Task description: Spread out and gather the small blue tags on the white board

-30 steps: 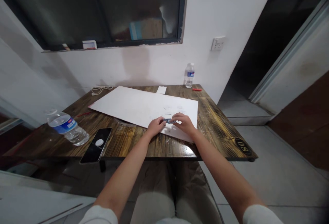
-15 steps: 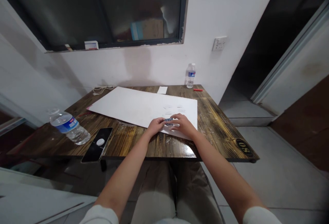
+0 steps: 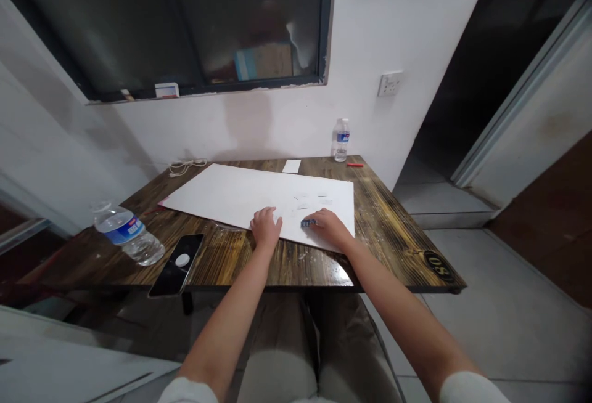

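L grip [image 3: 266, 227] lies loosely spread, fingertips on near edge of white board [image 3: 240, 196], well apart from small blue item [image 3: 308, 223], which sits on board right at R grip [image 3: 329, 228] fingertips, pinch unclear, all on wood bench [image 3: 217, 261].

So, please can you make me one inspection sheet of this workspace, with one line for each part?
Surface: dark wooden table, pale specks at right.
Job's things: large white board lying flat; small blue object on its near part.
Clutter: water bottle and black phone at near left; smaller water bottle, red stick and white card at far side.
Grippers: left hand palm down at board's near edge, apart from the blue object; right hand against it, grip unclear.
Cables: white cord at far left corner.
Surroundings: white wall, wall socket, dark window, tiled floor.
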Motion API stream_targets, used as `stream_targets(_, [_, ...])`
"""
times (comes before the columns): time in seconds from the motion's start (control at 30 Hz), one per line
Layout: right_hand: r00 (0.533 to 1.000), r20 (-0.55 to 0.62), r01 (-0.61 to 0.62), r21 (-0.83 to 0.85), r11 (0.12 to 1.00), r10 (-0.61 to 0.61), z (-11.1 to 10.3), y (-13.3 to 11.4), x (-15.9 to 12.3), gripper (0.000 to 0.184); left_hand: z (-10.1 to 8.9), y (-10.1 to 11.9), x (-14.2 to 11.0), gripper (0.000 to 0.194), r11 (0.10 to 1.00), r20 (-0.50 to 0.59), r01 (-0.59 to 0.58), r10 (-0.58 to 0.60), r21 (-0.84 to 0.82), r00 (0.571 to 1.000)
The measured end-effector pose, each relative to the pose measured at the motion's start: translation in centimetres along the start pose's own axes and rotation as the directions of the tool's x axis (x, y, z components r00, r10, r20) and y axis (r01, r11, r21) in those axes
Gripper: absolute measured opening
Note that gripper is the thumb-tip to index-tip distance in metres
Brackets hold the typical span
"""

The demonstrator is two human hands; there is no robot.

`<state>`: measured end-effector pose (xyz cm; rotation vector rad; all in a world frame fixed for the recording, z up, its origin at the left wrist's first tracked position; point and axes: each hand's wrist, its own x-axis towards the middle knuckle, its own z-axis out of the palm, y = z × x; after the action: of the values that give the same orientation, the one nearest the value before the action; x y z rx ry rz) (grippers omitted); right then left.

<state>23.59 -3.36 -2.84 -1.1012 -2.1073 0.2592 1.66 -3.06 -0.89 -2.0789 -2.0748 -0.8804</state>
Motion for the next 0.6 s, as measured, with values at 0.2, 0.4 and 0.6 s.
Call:
stream_targets(0.2, [0.999,0.035,-0.016,0.033,0.999,0.014,-0.37,-0.44,-0.11,0.019,0.20,-0.85,0.36,0.020,0.998,0.080,-0.021,0.017,0.055,0.997])
stream_targets(0.4, [0.999,0.030,-0.032,0.039,0.999,0.031,-0.37,-0.36,-0.13,0.019,0.30,-0.81,0.72,0.016,0.994,0.050,-0.095,0.092,0.051,0.994])
stream_targets(0.6, [0.995,0.020,-0.104,0.092,0.990,0.102,-0.34,-0.43,0.03,0.020,0.08,-0.58,0.84,0.023,0.997,0.049,-0.075,0.073,0.033,0.996])
